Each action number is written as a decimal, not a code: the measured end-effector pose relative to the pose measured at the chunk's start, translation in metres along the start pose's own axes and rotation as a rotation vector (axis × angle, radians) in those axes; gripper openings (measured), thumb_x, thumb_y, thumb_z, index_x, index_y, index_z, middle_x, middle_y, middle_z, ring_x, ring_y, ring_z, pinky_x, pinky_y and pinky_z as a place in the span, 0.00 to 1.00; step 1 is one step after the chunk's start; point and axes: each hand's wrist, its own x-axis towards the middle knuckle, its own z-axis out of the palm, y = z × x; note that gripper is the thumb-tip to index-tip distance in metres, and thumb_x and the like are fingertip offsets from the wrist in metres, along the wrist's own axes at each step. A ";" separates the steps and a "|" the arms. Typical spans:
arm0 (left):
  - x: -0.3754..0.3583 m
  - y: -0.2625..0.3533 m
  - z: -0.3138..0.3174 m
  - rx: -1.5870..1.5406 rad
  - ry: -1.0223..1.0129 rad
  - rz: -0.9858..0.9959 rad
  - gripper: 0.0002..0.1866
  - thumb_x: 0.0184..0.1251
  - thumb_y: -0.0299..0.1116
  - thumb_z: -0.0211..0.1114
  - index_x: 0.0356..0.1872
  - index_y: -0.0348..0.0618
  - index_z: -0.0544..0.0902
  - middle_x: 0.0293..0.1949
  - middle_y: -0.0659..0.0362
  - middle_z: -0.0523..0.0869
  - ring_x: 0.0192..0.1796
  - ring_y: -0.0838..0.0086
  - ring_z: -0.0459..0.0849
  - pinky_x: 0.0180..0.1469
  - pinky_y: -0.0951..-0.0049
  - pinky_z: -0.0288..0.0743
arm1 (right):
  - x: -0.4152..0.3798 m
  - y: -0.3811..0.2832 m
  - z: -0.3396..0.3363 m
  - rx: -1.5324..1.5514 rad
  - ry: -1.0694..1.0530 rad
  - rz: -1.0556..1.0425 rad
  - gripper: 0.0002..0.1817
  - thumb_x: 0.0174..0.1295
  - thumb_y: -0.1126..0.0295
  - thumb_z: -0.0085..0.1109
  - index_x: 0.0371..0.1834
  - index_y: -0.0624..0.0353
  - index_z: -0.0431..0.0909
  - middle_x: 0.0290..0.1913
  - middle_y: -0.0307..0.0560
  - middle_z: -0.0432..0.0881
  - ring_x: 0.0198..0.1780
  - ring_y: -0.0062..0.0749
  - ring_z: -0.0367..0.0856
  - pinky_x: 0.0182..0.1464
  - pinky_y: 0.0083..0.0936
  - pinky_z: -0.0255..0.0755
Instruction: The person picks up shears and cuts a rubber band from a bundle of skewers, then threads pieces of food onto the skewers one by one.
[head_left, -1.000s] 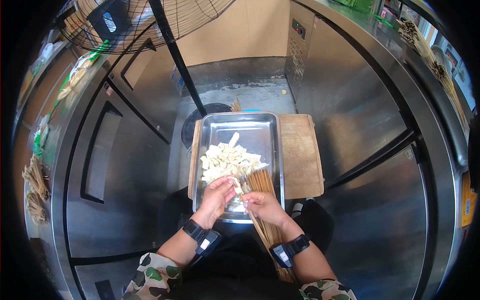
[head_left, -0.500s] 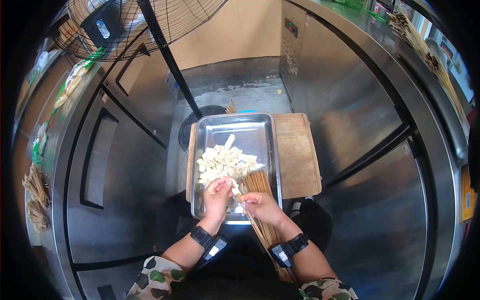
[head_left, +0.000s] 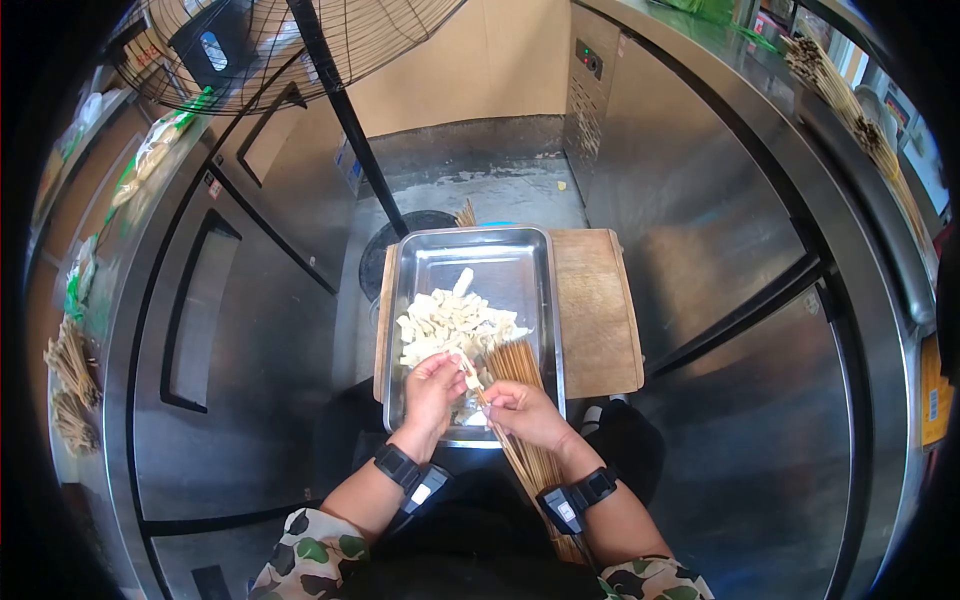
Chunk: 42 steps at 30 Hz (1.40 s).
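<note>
A metal tray (head_left: 512,262) in front of me holds a pile of pale, cream-white food pieces (head_left: 455,318), whose exact kind I cannot make out. My left hand (head_left: 430,395) is closed, fingertips pinching a small pale piece (head_left: 472,381) at the upper end of a thin wooden skewer. My right hand (head_left: 527,413) grips that skewer (head_left: 482,397) just below the piece, thumb and fingers pressed together. Beneath the right hand, a bundle of bamboo skewers (head_left: 517,362) leans over the tray's near right side, its lower ends stretching toward my lap.
The tray rests on a wooden board (head_left: 592,310). Behind it stands a fan (head_left: 340,105) on a black pole. Steel cabinets (head_left: 240,380) flank me on the left, with another steel unit (head_left: 720,230) on the right. More skewer bundles (head_left: 72,375) lie on the left counter.
My left hand has shifted slightly left and its fingers have changed position around the pale piece. My right hand stays almost in place on the skewer. The view has moved a little.
</note>
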 end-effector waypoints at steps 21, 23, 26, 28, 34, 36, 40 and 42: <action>-0.010 -0.021 0.001 0.319 -0.017 0.378 0.06 0.63 0.21 0.59 0.41 0.37 0.80 0.36 0.61 0.84 0.35 0.84 0.80 0.36 0.83 0.76 | 0.003 0.004 0.000 0.007 0.048 0.061 0.01 0.61 0.77 0.54 0.34 0.60 0.74 0.21 0.34 0.74 0.20 0.14 0.69 0.23 0.13 0.63; -0.011 -0.023 0.001 0.290 -0.066 0.344 0.06 0.64 0.20 0.58 0.40 0.36 0.80 0.37 0.60 0.84 0.35 0.85 0.79 0.36 0.83 0.76 | 0.002 0.001 0.000 0.001 0.057 0.055 0.01 0.61 0.77 0.54 0.34 0.60 0.74 0.21 0.35 0.74 0.20 0.14 0.69 0.23 0.13 0.63; -0.014 -0.029 0.000 0.249 -0.125 0.273 0.07 0.63 0.20 0.59 0.41 0.36 0.78 0.38 0.59 0.83 0.35 0.84 0.80 0.36 0.83 0.76 | 0.002 0.005 -0.002 0.030 0.067 0.022 0.01 0.60 0.78 0.54 0.35 0.61 0.74 0.22 0.35 0.74 0.21 0.15 0.69 0.23 0.14 0.63; -0.016 -0.029 0.000 0.200 -0.120 0.205 0.08 0.63 0.21 0.60 0.43 0.37 0.75 0.38 0.57 0.83 0.36 0.82 0.80 0.36 0.83 0.76 | 0.002 0.006 -0.004 0.019 0.067 0.013 0.01 0.60 0.77 0.54 0.34 0.61 0.74 0.23 0.35 0.76 0.22 0.14 0.70 0.24 0.13 0.64; -0.014 -0.013 -0.003 0.041 -0.086 -0.175 0.12 0.63 0.27 0.62 0.46 0.44 0.72 0.38 0.56 0.83 0.39 0.77 0.82 0.39 0.80 0.76 | -0.008 0.002 -0.002 -0.399 0.055 0.015 0.03 0.60 0.74 0.55 0.29 0.61 0.75 0.23 0.36 0.77 0.22 0.15 0.72 0.24 0.13 0.67; -0.010 -0.010 -0.011 0.010 -0.142 -0.311 0.09 0.63 0.30 0.62 0.43 0.46 0.74 0.38 0.56 0.84 0.39 0.76 0.82 0.40 0.77 0.77 | -0.014 -0.003 0.000 -0.431 0.028 0.105 0.05 0.60 0.73 0.55 0.28 0.61 0.75 0.23 0.36 0.77 0.21 0.15 0.72 0.24 0.14 0.68; -0.012 -0.009 -0.012 -0.061 -0.187 -0.364 0.08 0.64 0.31 0.61 0.42 0.46 0.75 0.38 0.57 0.84 0.40 0.76 0.82 0.42 0.78 0.76 | -0.010 0.004 -0.004 -0.311 -0.008 0.102 0.04 0.60 0.73 0.55 0.30 0.62 0.75 0.24 0.36 0.77 0.23 0.15 0.73 0.25 0.14 0.69; -0.017 -0.010 -0.006 -0.025 -0.157 -0.370 0.07 0.64 0.31 0.62 0.41 0.46 0.77 0.37 0.58 0.84 0.38 0.77 0.82 0.41 0.79 0.76 | -0.009 0.007 -0.006 -0.283 -0.005 0.086 0.04 0.61 0.73 0.55 0.30 0.61 0.75 0.24 0.35 0.77 0.24 0.15 0.74 0.25 0.14 0.69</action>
